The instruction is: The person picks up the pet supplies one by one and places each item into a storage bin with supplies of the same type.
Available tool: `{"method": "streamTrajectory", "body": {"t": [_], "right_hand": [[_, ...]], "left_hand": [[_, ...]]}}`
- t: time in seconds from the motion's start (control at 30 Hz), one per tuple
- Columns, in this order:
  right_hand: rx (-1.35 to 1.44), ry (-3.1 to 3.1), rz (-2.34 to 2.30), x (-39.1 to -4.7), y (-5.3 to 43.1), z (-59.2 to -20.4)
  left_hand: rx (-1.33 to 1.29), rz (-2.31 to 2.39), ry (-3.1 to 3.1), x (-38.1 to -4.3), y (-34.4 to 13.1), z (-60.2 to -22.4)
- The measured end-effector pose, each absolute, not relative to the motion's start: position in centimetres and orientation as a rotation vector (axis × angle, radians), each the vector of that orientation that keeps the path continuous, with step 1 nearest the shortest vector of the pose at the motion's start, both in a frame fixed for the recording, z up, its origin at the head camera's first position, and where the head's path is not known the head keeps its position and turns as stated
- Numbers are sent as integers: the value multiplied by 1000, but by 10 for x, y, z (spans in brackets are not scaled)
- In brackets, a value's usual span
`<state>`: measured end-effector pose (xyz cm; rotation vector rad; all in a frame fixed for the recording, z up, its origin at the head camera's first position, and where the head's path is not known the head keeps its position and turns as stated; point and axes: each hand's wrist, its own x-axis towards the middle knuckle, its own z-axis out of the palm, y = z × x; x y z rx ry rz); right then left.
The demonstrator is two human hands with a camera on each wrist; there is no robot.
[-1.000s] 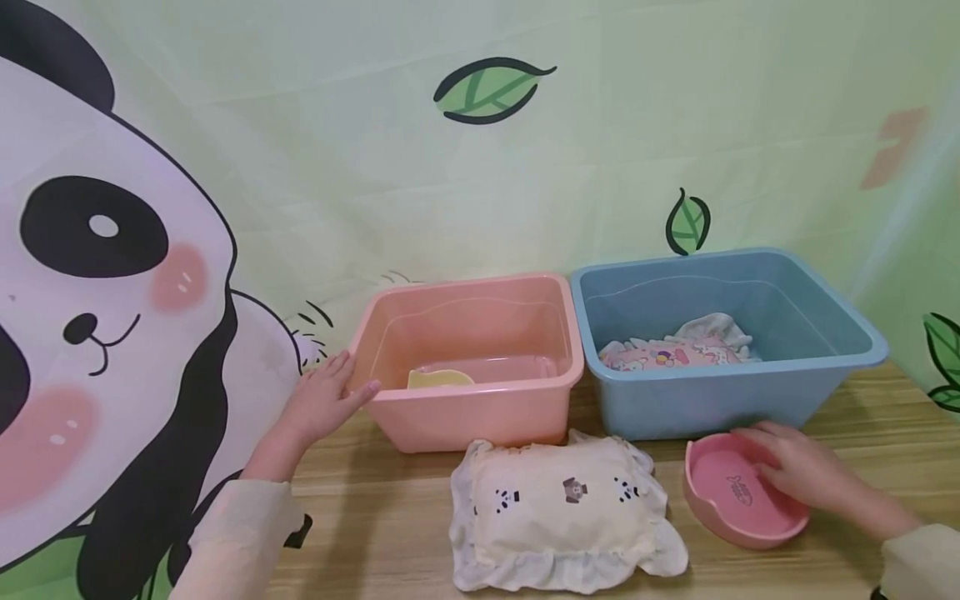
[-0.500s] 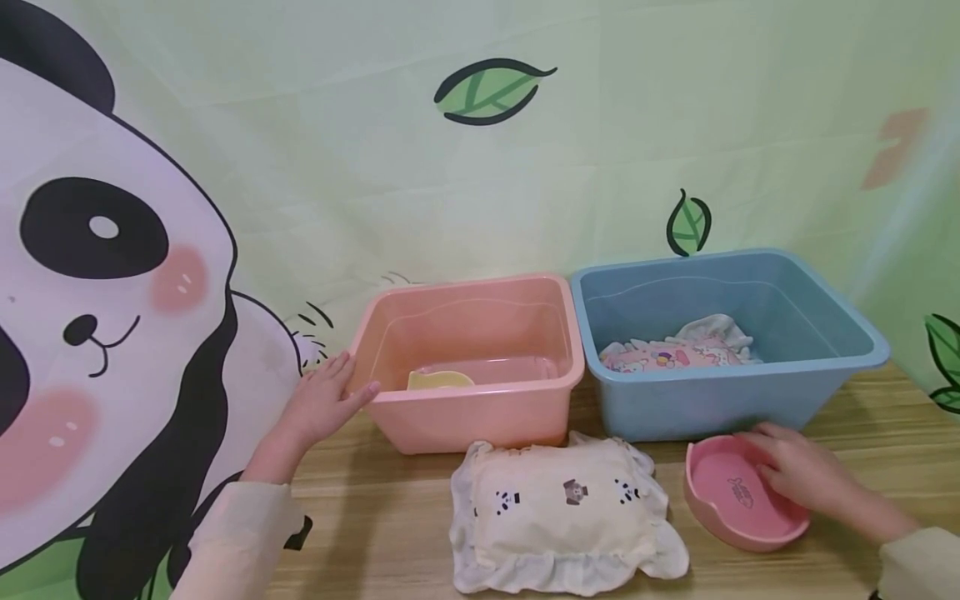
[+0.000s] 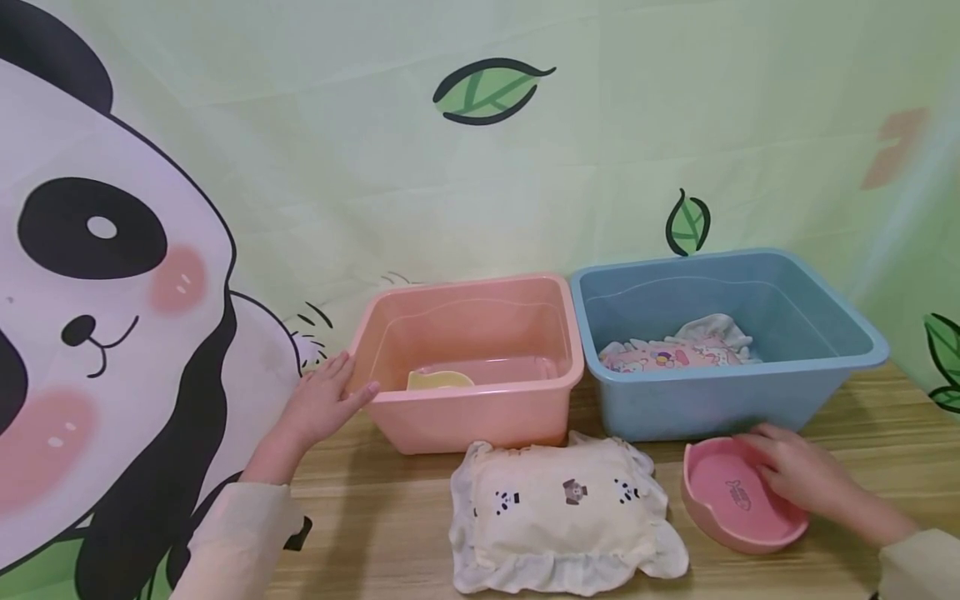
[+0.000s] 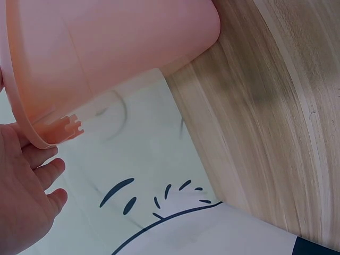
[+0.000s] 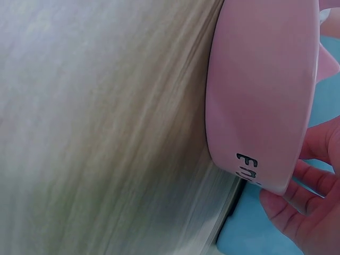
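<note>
My right hand [image 3: 798,471] pinches the far right rim of a pink cat-eared pet bowl [image 3: 716,518], thumb inside and fingers outside. A fishbone print marks the bowl's floor; in the right wrist view dark letters show on its wall [image 5: 260,95]. The bowl sits on the table before the blue tub [image 3: 697,404]. At the left corner of a pink plastic tub [image 3: 480,421], my left hand [image 3: 322,404] rests with fingers along the outside and thumb over the front rim. In the left wrist view its fingertips [image 4: 56,199] touch under the rim.
A cream ruffled pillow [image 3: 562,517] with animal faces lies in front of the tubs, left of the bowl. Inside the blue tub is a pink printed pillow [image 3: 667,357]. The pink tub holds a yellow item [image 3: 440,379], partly hidden. A panda-printed backdrop [image 3: 480,192] stands close behind.
The pink bowl has shifted very slightly toward me under my right hand. My left hand and both tubs have stayed in place.
</note>
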<state>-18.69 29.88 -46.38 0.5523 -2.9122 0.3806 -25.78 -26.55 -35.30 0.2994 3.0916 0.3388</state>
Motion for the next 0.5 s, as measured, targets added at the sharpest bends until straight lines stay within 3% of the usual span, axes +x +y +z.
{"method": "streamTrajectory", "body": {"t": [0.5], "right_hand": [[574, -2874, 418, -182, 298, -465]], "left_hand": [[299, 361, 3095, -259, -267, -354]]}}
